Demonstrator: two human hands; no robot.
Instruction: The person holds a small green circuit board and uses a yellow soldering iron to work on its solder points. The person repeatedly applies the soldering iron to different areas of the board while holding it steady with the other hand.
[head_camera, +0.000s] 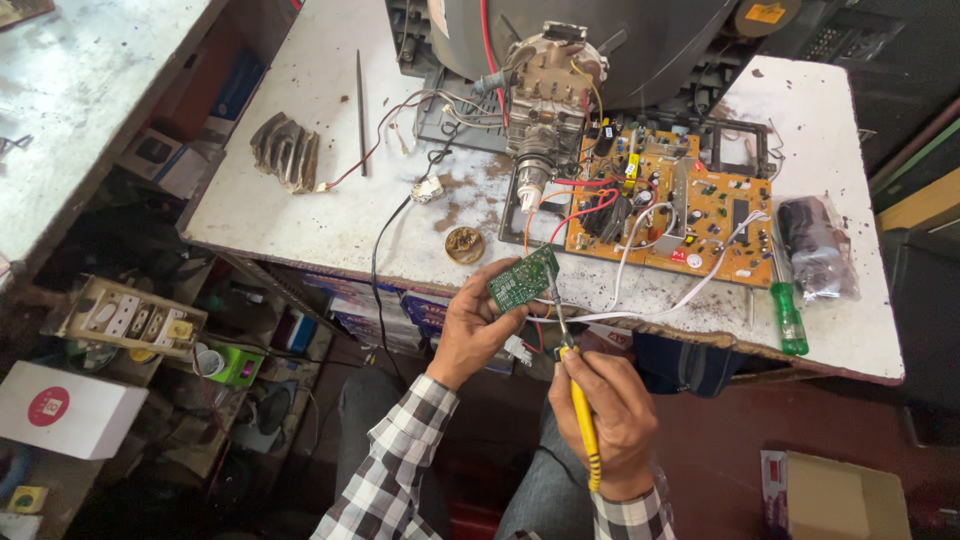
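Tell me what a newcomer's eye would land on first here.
Probably the big orange circuit board on the white bench, wired to the tube neck behind it. Below the bench edge, the left hand pinches a small green board, while the right hand holds a yellow soldering iron to it.

Small green circuit board (523, 279), tilted, above table edge, yellow-handled soldering iron (577, 395), tip touching board

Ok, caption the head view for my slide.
Left hand holds a small green circuit board; right hand applies a yellow-handled soldering iron beside a white workbench.
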